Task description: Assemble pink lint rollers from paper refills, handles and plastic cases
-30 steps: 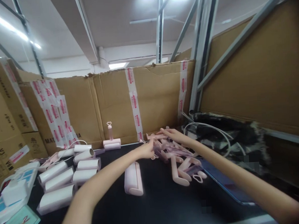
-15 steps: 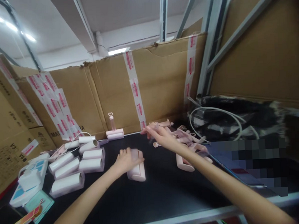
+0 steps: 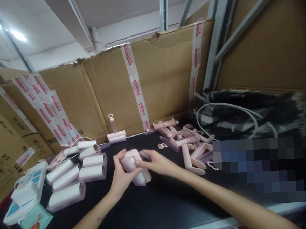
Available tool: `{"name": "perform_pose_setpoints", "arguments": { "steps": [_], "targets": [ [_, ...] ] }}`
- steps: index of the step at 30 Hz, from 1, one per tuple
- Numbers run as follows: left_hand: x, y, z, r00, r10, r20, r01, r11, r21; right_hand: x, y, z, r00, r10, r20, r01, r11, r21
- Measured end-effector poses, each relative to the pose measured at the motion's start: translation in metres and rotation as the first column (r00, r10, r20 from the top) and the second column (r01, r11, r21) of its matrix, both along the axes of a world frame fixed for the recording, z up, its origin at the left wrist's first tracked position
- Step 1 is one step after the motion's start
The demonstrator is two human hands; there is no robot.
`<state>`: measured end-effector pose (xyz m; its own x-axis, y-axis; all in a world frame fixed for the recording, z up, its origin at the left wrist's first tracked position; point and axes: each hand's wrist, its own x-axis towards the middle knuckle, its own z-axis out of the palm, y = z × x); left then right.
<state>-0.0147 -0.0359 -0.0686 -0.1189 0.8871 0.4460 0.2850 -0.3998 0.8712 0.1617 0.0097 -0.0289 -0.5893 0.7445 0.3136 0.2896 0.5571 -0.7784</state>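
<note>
Pink roller cover (image 3: 135, 166) sits between both hands' grip.

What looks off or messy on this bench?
The pink handles lie in a loose, crisscrossed heap at the back right, unlike the white rolls in rows at the left. The cardboard wall has a ragged, torn top edge. Nothing is spilled.

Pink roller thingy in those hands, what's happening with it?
A person holds a pink roller cover in both hands over a black table. The left hand wraps it from behind, and the right hand pinches it from the side. White paper rolls lie to the left, and pink handles are piled to the right.
</note>
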Motion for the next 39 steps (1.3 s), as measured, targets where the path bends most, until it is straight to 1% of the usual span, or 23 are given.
{"name": "perform_pose_setpoints", "arguments": {
  "steps": [1, 3, 6, 8, 9, 11, 13, 15, 17, 19, 20, 21, 22, 23, 24, 25, 26, 28, 29, 32, 34, 36, 39],
  "targets": [
    [0.000, 0.001, -0.002, 0.999, -0.001, 0.037, 0.002, 0.999, -0.033, -0.001, 0.000, 0.000, 1.000, 0.008, -0.008, -0.008, 1.000, -0.027],
    [-0.001, 0.003, -0.004, 0.995, -0.019, 0.097, 0.026, 0.997, -0.078, 0.000, -0.001, 0.002, 0.999, -0.024, 0.025, 0.024, 0.999, -0.022],
    [-0.002, 0.006, -0.003, 0.980, -0.113, 0.162, 0.126, 0.989, -0.078, 0.006, -0.001, 0.009, 0.985, -0.126, 0.121, 0.118, 0.991, 0.070],
    [-0.005, 0.010, -0.003, 0.976, -0.129, 0.177, 0.143, 0.988, -0.066, 0.013, 0.000, 0.015, 0.980, -0.174, 0.099, 0.163, 0.981, 0.110],
    [-0.006, 0.012, -0.004, 0.977, -0.109, 0.185, 0.122, 0.991, -0.061, 0.017, 0.002, 0.019, 0.979, -0.197, 0.052, 0.191, 0.975, 0.111],
    [-0.010, 0.017, -0.009, 0.980, -0.046, 0.191, 0.061, 0.995, -0.073, 0.027, 0.008, 0.027, 0.959, -0.257, -0.115, 0.267, 0.960, 0.081],
    [-0.013, 0.022, -0.016, 0.986, 0.006, 0.170, 0.013, 0.994, -0.107, 0.038, 0.016, 0.035, 0.889, -0.322, -0.325, 0.341, 0.940, 0.002],
    [-0.014, 0.025, -0.022, 0.992, 0.032, 0.124, -0.014, 0.989, -0.146, 0.045, 0.022, 0.041, 0.807, -0.357, -0.470, 0.354, 0.930, -0.099],
    [-0.015, 0.024, -0.023, 0.995, 0.056, 0.085, -0.041, 0.985, -0.170, 0.045, 0.022, 0.043, 0.777, -0.366, -0.512, 0.329, 0.930, -0.167],
    [-0.015, 0.018, -0.017, 0.995, 0.092, 0.048, -0.084, 0.984, -0.160, 0.036, 0.017, 0.039, 0.792, -0.349, -0.500, 0.297, 0.937, -0.184],
    [-0.014, 0.014, -0.011, 0.996, 0.082, 0.039, -0.077, 0.989, -0.128, 0.030, 0.012, 0.035, 0.811, -0.323, -0.488, 0.267, 0.946, -0.182],
    [-0.012, 0.008, -0.003, 0.998, 0.032, 0.047, -0.028, 0.996, -0.085, 0.021, 0.006, 0.031, 0.836, -0.278, -0.474, 0.212, 0.959, -0.187],
    [-0.010, 0.002, 0.005, 0.996, -0.064, 0.067, 0.067, 0.996, -0.050, 0.013, -0.001, 0.027, 0.862, -0.212, -0.461, 0.132, 0.971, -0.200],
    [-0.008, -0.005, 0.014, 0.978, -0.181, 0.101, 0.184, 0.982, -0.032, 0.006, -0.008, 0.023, 0.883, -0.135, -0.450, 0.039, 0.976, -0.215],
    [-0.004, -0.012, 0.022, 0.945, -0.293, 0.148, 0.302, 0.953, -0.042, 0.000, -0.014, 0.020, 0.896, -0.059, -0.441, -0.046, 0.973, -0.224],
    [-0.001, -0.018, 0.028, 0.906, -0.368, 0.207, 0.392, 0.916, -0.084, -0.004, -0.019, 0.019, 0.904, -0.004, -0.428, -0.100, 0.970, -0.221],
    [0.003, -0.023, 0.033, 0.876, -0.400, 0.270, 0.449, 0.882, -0.147, -0.004, -0.023, 0.020, 0.910, 0.012, -0.414, -0.106, 0.973, -0.204],
    [0.009, -0.031, 0.038, 0.846, -0.380, 0.375, 0.492, 0.828, -0.270, 0.004, -0.025, 0.027, 0.905, -0.055, -0.422, -0.002, 0.991, -0.132],
    [0.012, -0.033, 0.037, 0.835, -0.362, 0.415, 0.503, 0.809, -0.305, 0.011, -0.024, 0.032, 0.881, -0.102, -0.462, 0.067, 0.994, -0.091],
    [0.016, -0.037, 0.032, 0.793, -0.345, 0.502, 0.551, 0.758, -0.350, 0.031, -0.020, 0.045, 0.762, -0.191, -0.619, 0.202, 0.978, -0.053],
    [0.018, -0.038, 0.028, 0.777, -0.347, 0.524, 0.577, 0.725, -0.376, 0.036, -0.021, 0.044, 0.717, -0.231, -0.657, 0.255, 0.965, -0.061],
    [0.019, -0.040, 0.027, 0.776, -0.352, 0.523, 0.586, 0.708, -0.394, 0.034, -0.026, 0.037, 0.734, -0.224, -0.641, 0.262, 0.964, -0.037],
    [0.021, -0.042, 0.029, 0.785, -0.358, 0.506, 0.579, 0.716, -0.391, 0.028, -0.036, 0.023, 0.826, -0.124, -0.550, 0.212, 0.972, 0.099]
  ]
}}
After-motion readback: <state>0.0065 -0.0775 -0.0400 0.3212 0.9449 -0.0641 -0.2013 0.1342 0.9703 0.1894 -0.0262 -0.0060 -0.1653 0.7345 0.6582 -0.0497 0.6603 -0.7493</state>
